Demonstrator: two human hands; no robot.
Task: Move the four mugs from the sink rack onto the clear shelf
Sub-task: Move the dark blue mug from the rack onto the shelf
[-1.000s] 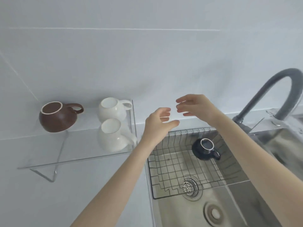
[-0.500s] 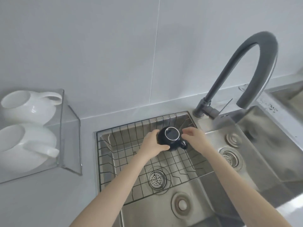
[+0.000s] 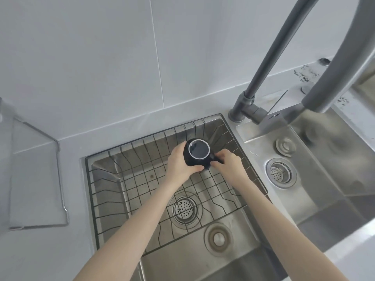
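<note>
A dark navy mug (image 3: 198, 152) with a pale rim stands upright at the back of the black wire sink rack (image 3: 142, 191). My left hand (image 3: 179, 166) wraps around the mug's left side. On the mug's right, my right hand (image 3: 228, 164) pinches its handle. Only the right end of the clear shelf (image 3: 38, 179) shows at the left edge; the mugs on it are out of frame.
A tall grey gooseneck faucet (image 3: 269, 57) rises right of the rack, its spout arching over the second steel basin (image 3: 304, 163). A round drain strainer (image 3: 184, 208) lies under the rack. White tiled wall behind, pale countertop on the left.
My view has swung right and closer to the sink, so the shelf mugs left the frame. Both hands came down from mid-air onto the dark mug and now hold it.
</note>
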